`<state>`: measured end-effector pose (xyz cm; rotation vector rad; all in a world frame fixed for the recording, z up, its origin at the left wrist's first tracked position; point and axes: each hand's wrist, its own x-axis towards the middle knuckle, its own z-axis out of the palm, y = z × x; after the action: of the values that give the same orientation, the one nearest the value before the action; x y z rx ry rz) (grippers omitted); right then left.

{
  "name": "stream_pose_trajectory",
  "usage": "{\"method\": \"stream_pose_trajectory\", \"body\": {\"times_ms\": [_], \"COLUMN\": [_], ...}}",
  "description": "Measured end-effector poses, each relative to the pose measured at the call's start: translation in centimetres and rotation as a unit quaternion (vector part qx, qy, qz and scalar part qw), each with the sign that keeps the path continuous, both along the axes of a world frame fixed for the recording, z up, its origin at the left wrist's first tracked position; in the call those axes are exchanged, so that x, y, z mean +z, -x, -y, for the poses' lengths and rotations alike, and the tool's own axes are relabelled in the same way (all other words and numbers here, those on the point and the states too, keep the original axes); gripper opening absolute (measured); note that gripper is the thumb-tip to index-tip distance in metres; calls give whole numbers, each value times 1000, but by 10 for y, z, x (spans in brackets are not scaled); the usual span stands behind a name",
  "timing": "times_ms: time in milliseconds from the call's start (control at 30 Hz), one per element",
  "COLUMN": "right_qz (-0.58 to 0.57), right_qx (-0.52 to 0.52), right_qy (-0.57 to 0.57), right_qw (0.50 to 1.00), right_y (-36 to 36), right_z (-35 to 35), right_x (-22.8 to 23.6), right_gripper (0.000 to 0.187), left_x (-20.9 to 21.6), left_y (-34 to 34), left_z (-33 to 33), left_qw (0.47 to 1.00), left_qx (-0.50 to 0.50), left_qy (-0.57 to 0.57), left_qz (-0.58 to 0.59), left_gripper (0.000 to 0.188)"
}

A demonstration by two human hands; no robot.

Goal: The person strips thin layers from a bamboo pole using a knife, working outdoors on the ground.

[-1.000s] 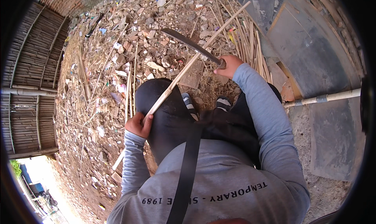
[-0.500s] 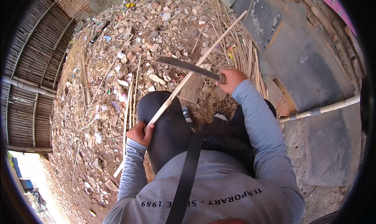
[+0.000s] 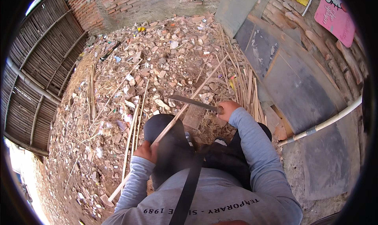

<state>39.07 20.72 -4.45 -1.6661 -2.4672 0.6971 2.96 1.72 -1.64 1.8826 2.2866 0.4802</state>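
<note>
Two bare hands work above black-trousered knees: the left hand (image 3: 146, 151) grips a pale, straight, smooth-sided bamboo strip (image 3: 173, 120) beside the left knee, and the right hand (image 3: 227, 111) clenches the short handle of a machete (image 3: 204, 105). Its long blade is dull, dark metal; it crosses the strip, though whether they touch I cannot tell. The strip slants from beside the left forearm up past the knee. Below spreads coarse rubble (image 3: 88, 158) of jagged stone and broken tile, with thin split bamboo pieces (image 3: 250, 89) heaped at right near flat, scuffed grey sheets (image 3: 303, 87). Compared with a second ago, the blade lies flatter and crosses the strip nearer the left hand, both grips are unchanged, and more of the rough brick wall (image 3: 149, 8) shows.
</note>
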Motion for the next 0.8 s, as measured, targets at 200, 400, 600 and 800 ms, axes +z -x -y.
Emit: {"method": "stream_pose_trajectory", "body": {"times_ms": [200, 400, 600, 800], "right_qz": [-12, -15, 29, -5], "right_qx": [20, -57, 0, -50], "right_qy": [-31, 31, -57, 19], "right_qw": [999, 998, 998, 999], "right_y": [21, 9, 12, -4], "right_z": [14, -2, 9, -12], "right_x": [11, 12, 0, -4], "right_gripper": [46, 27, 28, 30], "left_x": [-2, -8, -11, -15], "left_y": [1, 9, 12, 15], "left_z": [3, -5, -7, -11], "left_qw": [1000, 999, 998, 997], "left_qx": [-3, -43, -58, -65], "left_qy": [10, -4, -22, -30], "left_qz": [-11, 7, -19, -17], "left_gripper": [36, 35, 35, 36]}}
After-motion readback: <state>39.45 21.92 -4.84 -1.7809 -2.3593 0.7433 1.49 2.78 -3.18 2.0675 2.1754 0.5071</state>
